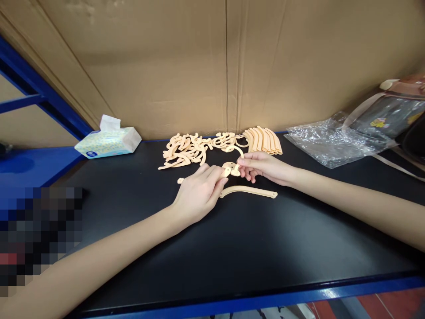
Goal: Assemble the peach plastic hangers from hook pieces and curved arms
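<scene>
My left hand rests on the black table top, fingers curled round a round beige plastic piece. From the right, my right hand pinches a small hooked beige part against that round piece. A long curved beige arm lies flat just below both hands. Behind them sits a heap of loose beige hooked parts and a neat row of curved beige arms.
A tissue pack stands at the back left. Crumpled clear plastic and a bag with straps lie at the back right. A cardboard wall closes the back. The table's blue front edge runs along the bottom.
</scene>
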A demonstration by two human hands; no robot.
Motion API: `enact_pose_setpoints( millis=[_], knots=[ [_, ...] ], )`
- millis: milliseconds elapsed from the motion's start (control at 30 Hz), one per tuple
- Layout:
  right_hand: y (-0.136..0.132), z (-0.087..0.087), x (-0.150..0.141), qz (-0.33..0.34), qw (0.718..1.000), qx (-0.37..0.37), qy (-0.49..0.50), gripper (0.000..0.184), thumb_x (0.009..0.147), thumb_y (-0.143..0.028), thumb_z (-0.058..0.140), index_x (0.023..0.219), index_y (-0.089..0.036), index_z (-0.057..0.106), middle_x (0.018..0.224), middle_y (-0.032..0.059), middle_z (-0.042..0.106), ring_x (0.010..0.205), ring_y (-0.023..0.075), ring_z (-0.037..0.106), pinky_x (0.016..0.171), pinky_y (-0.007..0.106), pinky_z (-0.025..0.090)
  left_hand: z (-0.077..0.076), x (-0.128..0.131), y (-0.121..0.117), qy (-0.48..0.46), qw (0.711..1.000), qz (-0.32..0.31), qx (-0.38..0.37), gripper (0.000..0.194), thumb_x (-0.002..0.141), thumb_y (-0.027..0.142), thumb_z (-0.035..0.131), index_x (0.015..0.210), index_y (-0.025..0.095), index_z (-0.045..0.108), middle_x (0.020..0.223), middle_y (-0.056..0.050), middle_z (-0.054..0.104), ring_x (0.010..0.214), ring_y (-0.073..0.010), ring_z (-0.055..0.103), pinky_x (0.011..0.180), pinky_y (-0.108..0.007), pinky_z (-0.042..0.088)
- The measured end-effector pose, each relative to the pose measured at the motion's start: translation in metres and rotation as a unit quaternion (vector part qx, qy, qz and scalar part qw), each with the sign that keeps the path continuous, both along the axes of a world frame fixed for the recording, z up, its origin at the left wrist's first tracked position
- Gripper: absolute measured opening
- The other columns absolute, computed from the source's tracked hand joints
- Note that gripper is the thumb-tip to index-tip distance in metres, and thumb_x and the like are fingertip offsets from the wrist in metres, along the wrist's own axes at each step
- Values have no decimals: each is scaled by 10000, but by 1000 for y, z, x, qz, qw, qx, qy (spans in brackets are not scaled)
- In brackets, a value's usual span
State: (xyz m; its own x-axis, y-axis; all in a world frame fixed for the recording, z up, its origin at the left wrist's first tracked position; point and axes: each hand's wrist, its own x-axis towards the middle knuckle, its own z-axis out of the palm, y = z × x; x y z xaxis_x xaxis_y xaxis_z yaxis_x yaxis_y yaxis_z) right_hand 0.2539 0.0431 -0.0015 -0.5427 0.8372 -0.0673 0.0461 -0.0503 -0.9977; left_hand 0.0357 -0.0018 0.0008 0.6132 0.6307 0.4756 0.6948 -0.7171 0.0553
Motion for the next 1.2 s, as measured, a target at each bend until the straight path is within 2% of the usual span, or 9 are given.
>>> enact_pose_setpoints(
  millis=[233,400,567,1200],
  knots=[
    [3,-4,4,-2,1000,-9,30,288,806,-427,657,761,-147,606,695,-14,613,582,59,544,516,180,450,-1,0,2,9,1000,-28,-10,250,996,258,328,962,149,550,829,-34,611,749,-182,475,673,-296,383],
    [3,-2,4,14,1000,-11,24,290,810,-425,654,755,-144,608,687,-12,595,598,64,537,532,187,446,-4,0,4,19,998,-54,26,269,1004,256,313,989,134,553,835,-51,622,740,-181,489,679,-300,377],
    [4,-2,5,29,999,-13,32,274,815,-403,652,729,-149,597,659,-24,570,596,63,521,541,191,440,-5,0,3,21,997,-54,44,250,1000,241,332,1032,123,550,842,-52,628,736,-181,505,672,-296,366],
    [2,0,4,39,999,7,-17,313,808,-448,645,727,-149,593,660,-22,585,565,60,542,550,197,464,-3,-2,4,5,997,-82,15,258,996,217,332,1080,121,556,865,-53,630,731,-168,508,686,-281,364]
  ],
)
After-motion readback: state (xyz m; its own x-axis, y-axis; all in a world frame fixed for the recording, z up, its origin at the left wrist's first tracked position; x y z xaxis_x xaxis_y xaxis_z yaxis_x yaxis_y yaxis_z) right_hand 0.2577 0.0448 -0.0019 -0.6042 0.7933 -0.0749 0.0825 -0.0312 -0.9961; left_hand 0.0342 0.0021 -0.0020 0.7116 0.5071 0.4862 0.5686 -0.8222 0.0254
